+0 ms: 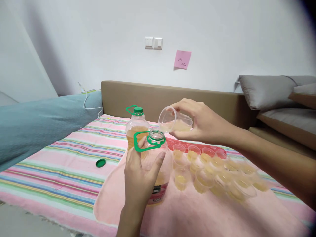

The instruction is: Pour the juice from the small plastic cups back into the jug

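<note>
My left hand (144,174) grips a clear plastic bottle (164,164) just below its open neck, which carries a green ring handle (138,141). Tilted over that mouth is a clear plastic cup (179,121) with a little yellowish liquid, held by my right hand (201,120). The cup's rim is right at the bottle's opening. A green bottle cap (100,163) lies on the striped cloth to the left. Behind stands a second bottle (137,128) with its green cap on, partly filled with amber liquid.
Several clear cups of yellowish liquid (181,182) stand in rows at the right on a pink mat (111,204), some blurred. Red plastic wrapping (197,146) lies behind them. A brown headboard (118,95) and grey pillows (266,90) border the back and right.
</note>
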`<state>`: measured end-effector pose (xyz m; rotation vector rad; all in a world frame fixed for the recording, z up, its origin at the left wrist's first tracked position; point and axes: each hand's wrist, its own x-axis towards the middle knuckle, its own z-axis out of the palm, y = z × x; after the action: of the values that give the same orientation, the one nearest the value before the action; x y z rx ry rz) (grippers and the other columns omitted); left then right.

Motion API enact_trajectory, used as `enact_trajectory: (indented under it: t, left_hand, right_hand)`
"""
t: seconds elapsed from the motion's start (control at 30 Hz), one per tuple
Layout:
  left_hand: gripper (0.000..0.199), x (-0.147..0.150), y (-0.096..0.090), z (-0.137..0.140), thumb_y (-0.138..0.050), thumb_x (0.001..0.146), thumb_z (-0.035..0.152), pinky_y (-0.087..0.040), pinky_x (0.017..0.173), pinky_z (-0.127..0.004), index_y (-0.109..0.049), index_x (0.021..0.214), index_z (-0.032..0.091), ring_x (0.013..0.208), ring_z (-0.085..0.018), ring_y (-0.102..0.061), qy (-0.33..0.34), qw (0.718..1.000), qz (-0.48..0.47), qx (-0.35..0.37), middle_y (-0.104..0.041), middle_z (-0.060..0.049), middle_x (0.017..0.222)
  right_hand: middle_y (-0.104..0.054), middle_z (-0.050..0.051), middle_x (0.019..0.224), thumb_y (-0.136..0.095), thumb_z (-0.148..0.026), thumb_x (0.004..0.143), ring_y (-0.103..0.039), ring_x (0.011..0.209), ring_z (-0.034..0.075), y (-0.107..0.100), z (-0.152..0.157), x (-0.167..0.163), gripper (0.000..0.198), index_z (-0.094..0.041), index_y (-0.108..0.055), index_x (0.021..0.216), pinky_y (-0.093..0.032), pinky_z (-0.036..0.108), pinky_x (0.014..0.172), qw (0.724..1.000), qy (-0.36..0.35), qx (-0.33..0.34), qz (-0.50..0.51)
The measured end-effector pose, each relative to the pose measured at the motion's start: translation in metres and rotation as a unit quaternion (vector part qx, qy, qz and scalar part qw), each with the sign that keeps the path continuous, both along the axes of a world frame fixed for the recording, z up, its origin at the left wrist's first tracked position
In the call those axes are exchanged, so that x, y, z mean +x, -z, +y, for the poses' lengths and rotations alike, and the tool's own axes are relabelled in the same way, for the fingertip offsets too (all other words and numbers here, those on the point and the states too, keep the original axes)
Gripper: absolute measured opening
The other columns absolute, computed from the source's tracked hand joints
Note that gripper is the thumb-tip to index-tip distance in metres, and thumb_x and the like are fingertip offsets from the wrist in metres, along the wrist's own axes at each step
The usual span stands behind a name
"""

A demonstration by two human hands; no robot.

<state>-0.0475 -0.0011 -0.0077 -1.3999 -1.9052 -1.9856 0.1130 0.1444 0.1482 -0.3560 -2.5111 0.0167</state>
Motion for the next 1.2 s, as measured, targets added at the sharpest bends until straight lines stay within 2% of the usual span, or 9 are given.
enact_trajectory:
  t: [0.13,0.47,0.6,0.87,1.2]
  left_hand:
    - [0.054,0.001,-0.001,0.000,-0.080,0.097,0.054,-0.048,0.118,-0.040,-0.068,0.144,0.029,0.141,-0.027,-0.064,-0.009,1.000,-0.005,0.000,-0.073,-0.005,0.141]
    - [0.054,0.002,-0.002,0.000,-0.079,0.097,0.054,-0.049,0.118,-0.045,-0.068,0.143,0.028,0.144,-0.032,-0.063,-0.015,1.000,-0.007,-0.006,-0.073,-0.008,0.144]
    - [0.053,0.002,-0.003,0.000,-0.079,0.096,0.055,-0.046,0.121,-0.048,-0.069,0.142,0.029,0.145,-0.033,-0.062,0.004,1.000,-0.016,-0.006,-0.073,-0.008,0.145]
    - [0.052,0.001,-0.002,0.000,-0.081,0.095,0.054,-0.049,0.116,-0.045,-0.069,0.140,0.031,0.141,-0.031,-0.064,-0.011,1.000,-0.001,-0.004,-0.075,-0.005,0.138]
    - [0.054,-0.001,-0.003,0.001,-0.079,0.097,0.056,-0.045,0.123,-0.048,-0.069,0.142,0.028,0.145,-0.033,-0.062,0.007,1.000,-0.005,-0.003,-0.073,-0.008,0.145]
  right_hand:
    - [-0.078,0.009,0.124,-0.082,-0.038,0.081,-0.070,0.113,0.032,-0.003,-0.001,0.000,0.046,-0.027,-0.075,0.125,-0.048,0.046,0.099,1.000,0.008,0.006,-0.006]
    - [-0.076,0.009,0.126,-0.083,-0.039,0.081,-0.069,0.116,0.033,-0.005,-0.001,-0.001,0.047,-0.028,-0.075,0.126,-0.046,0.049,0.101,1.000,0.010,0.014,-0.018]
    - [-0.076,0.009,0.127,-0.083,-0.040,0.082,-0.068,0.118,0.034,-0.005,0.000,0.000,0.046,-0.030,-0.075,0.127,-0.046,0.049,0.102,1.000,0.006,0.014,-0.019]
    - [-0.074,0.009,0.126,-0.085,-0.041,0.081,-0.066,0.119,0.036,-0.007,-0.001,-0.001,0.051,-0.030,-0.075,0.130,-0.044,0.050,0.104,1.000,0.007,0.014,-0.023]
    - [-0.072,0.011,0.130,-0.084,-0.040,0.082,-0.064,0.121,0.035,-0.011,-0.005,-0.003,0.057,-0.028,-0.072,0.136,-0.037,0.050,0.108,0.998,0.017,0.031,-0.042]
